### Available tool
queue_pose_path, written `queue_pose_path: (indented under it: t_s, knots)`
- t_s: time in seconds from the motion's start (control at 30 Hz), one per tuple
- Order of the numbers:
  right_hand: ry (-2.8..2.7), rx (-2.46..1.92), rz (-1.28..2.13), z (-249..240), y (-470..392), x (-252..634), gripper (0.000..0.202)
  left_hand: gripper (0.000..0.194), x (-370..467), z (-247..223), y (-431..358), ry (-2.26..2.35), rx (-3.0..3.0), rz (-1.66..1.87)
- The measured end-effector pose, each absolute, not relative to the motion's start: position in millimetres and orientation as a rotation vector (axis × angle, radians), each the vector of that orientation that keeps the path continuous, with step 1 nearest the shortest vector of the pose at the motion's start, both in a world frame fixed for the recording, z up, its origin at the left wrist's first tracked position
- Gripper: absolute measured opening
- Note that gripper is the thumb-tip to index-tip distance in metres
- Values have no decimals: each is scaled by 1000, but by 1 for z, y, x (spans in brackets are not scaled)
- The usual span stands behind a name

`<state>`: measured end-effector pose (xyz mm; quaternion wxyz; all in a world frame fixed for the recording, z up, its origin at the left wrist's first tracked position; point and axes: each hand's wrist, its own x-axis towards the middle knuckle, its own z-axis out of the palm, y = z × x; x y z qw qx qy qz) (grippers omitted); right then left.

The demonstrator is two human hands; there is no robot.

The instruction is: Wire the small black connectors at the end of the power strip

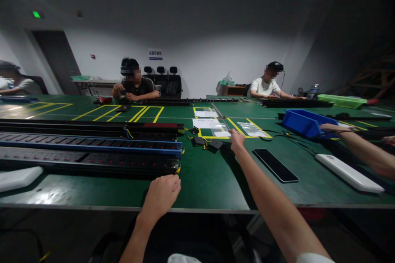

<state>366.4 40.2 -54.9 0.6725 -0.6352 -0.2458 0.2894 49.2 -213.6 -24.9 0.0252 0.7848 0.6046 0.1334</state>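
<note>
My left hand (162, 194) is closed near the front edge of the green table (210, 191), just right of the ends of long black and blue strips (132, 146) with red dots. What it holds, if anything, is hidden. My right hand (237, 139) reaches forward over the table, its fingers pinched beside a plastic bag and paper sheet (206, 123); whatever is between them is too small to make out. Small black parts (215, 144) with yellow bits lie just left of my right hand.
A phone (275, 165) and a white slab (348, 172) lie at the right. Another person's hand touches a blue bin (304, 123). A white object (20, 178) is at the left. Two people (138, 86) sit across the table; another is at far left.
</note>
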Motion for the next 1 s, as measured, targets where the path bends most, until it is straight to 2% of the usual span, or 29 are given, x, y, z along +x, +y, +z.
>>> queue_pose_path:
  t_s: [0.53,1.0]
  knots:
    - [-588,-1460,639,-53,34,358,25,30,50,-24,-214,1869,2433,415]
    - [-566,-1478,653,-51,32,358,19,30,48,-30,-213,1855,2459,453]
